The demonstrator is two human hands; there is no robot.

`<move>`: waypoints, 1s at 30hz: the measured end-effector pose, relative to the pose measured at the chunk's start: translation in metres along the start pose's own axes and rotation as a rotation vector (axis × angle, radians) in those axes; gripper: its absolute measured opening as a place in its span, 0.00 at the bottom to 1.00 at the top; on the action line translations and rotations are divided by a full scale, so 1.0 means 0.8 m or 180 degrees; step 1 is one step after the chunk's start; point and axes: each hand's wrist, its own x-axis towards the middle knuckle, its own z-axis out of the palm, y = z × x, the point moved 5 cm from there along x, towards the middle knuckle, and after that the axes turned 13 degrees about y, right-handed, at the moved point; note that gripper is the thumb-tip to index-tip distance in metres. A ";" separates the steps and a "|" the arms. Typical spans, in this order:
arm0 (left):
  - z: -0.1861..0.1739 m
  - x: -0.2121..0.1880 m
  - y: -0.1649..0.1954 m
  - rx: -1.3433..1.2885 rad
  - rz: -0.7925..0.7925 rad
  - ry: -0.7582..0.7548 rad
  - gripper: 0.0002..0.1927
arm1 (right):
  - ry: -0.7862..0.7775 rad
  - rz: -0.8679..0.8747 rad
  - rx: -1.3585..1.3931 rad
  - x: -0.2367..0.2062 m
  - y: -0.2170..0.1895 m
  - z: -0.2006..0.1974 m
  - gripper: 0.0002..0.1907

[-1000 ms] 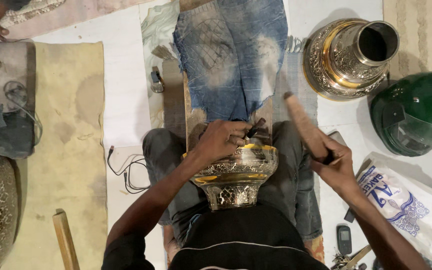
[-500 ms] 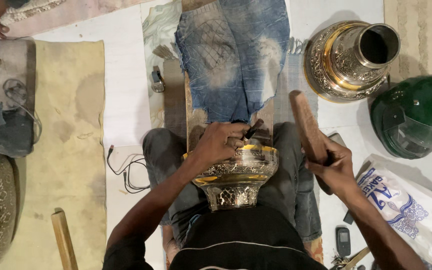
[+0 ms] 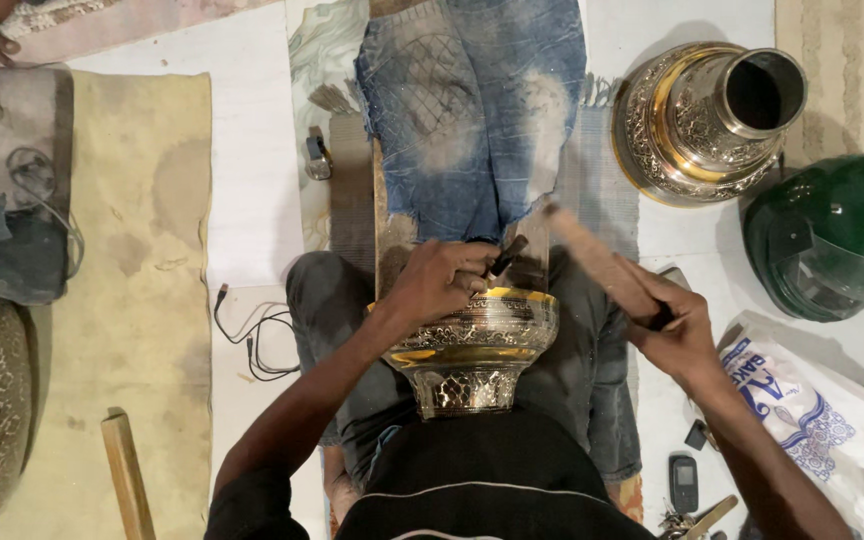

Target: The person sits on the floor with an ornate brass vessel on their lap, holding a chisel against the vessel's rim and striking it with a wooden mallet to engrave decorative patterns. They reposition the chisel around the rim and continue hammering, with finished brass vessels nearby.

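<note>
Brass and silver-toned, the engraved metal vessel (image 3: 472, 345) lies in the person's lap, its wide gold-rimmed mouth pointing away from the body and its narrow ribbed foot against the black shirt. Over the rim, the left hand (image 3: 439, 283) is closed on a short dark chisel (image 3: 508, 256), whose tip slants down toward the vessel's upper edge; the fingers curl tight around the tool, and the heel of the hand rests on the metal. To the right of the vessel, the right hand (image 3: 674, 335) is clamped on the lower end of a long wooden mallet stick (image 3: 597, 262) — the stick rises at a slant toward the upper left, its far end raised just right of the chisel and apart from it.

Beneath the work lies a worn blue denim cloth (image 3: 472, 110), spread over a wooden board between the person's knees. At upper right a second large ornate brass-and-silver vase (image 3: 697, 125) lies on its side with its dark mouth open, and just below it sits a glossy green helmet (image 3: 837, 235). A white printed plastic bag (image 3: 802, 405) lies beside the right forearm — a small dark mobile phone (image 3: 684, 482) sits near it on the floor. At left, a tan mat (image 3: 132, 250) covers the floor, with a plain wooden stick (image 3: 127, 485) at its lower edge.
</note>
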 end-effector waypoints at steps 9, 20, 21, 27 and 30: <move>0.005 -0.002 -0.022 0.0165 -0.0152 -0.0044 0.22 | -0.0170 0.0146 -0.0717 0.002 -0.021 0.014 0.44; -0.002 -0.007 -0.020 -0.0281 -0.0144 0.0010 0.28 | -0.0187 -0.0048 -0.0389 0.006 0.004 -0.002 0.40; -0.003 -0.005 -0.018 -0.0233 -0.0129 -0.0028 0.27 | -0.0203 -0.0002 -0.0615 0.005 0.007 -0.001 0.44; -0.010 -0.007 -0.017 0.0051 -0.0090 -0.0045 0.26 | 0.0055 -0.0093 0.0092 0.006 -0.008 0.010 0.36; -0.008 -0.006 -0.023 -0.0086 -0.0027 0.0026 0.26 | -0.0189 0.0096 -0.1592 0.006 -0.014 0.008 0.43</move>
